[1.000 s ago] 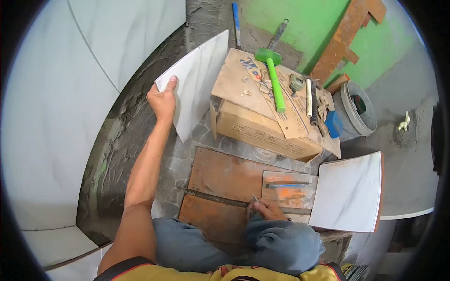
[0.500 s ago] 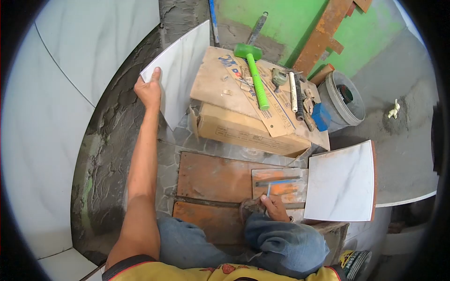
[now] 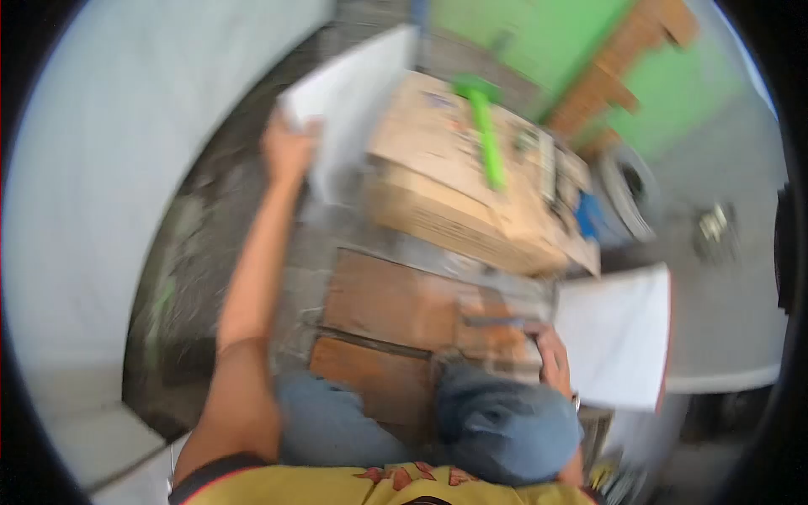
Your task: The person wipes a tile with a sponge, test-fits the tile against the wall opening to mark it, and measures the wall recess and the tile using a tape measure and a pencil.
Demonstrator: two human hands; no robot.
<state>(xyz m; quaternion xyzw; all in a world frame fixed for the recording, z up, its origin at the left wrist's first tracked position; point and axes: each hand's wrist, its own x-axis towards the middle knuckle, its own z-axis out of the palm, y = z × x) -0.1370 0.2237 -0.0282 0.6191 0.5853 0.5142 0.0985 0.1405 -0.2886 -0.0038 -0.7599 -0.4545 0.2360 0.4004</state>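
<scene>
Tile (image 3: pixel 358 105), far left, upright and slanting, between the mortar (image 3: pixel 189 261) and the box (image 3: pixel 433 202). My left hand (image 3: pixel 289 151) is clamped on its near left edge, thumb on the pale face, fingers behind. Because I grip one side only, the tile could pivot or slip; its far right corner, close to the box, may then chip. Blur hides whether its lower edge meets the floor, so its support is uncertain. Leftward, a swing could drag that edge through the mortar and score it.

Box, right of the tile: the mallet (image 3: pixel 488 139) lies on top among smaller tools. A knock against the cardboard could jar these loose toward the bucket (image 3: pixel 627 194).

Near right, my right hand (image 3: pixel 551 358) is beside the bar (image 3: pixel 497 320); I cannot tell whether its fingers are closed on it. A second tile (image 3: pixel 614 337) is just right of that hand, its left edge exposed to my knuckles or wrist.

Room for moving seems widest above the boards (image 3: pixel 387 303), between box and knees (image 3: pixel 505 425); beside the box the passage is narrow.
</scene>
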